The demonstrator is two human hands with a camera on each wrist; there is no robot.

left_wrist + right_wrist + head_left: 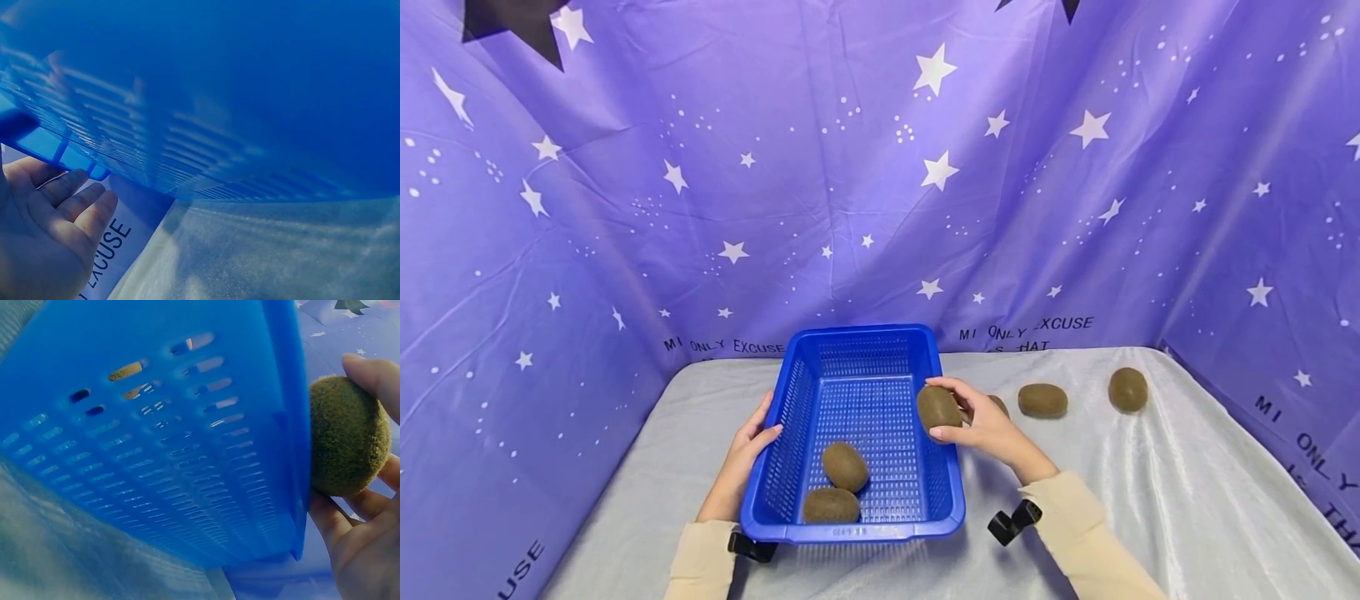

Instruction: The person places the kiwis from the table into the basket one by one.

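Note:
A blue plastic basket [853, 531] with slotted walls stands on the cloth, holding two brown kiwis, one kiwi [845, 467] lying against another kiwi [831, 506] near its front wall. My left hand [745, 458] grips the basket's left rim, thumb on top; its fingers [94, 212] curl beneath the rim on the outside. Over the right rim, my right hand [985, 425] pinches a kiwi [938, 410] between thumb and fingers. The right wrist view shows this fuzzy kiwi [347, 434] just beside the rim.
Right of the basket, a kiwi [998, 405] is partly hidden behind my right hand. Further right lie a long kiwi [1042, 401] and another kiwi [1128, 390]. A pale cloth [1180, 500] covers the table, and a purple star-patterned curtain [850, 167] hangs behind and at both sides.

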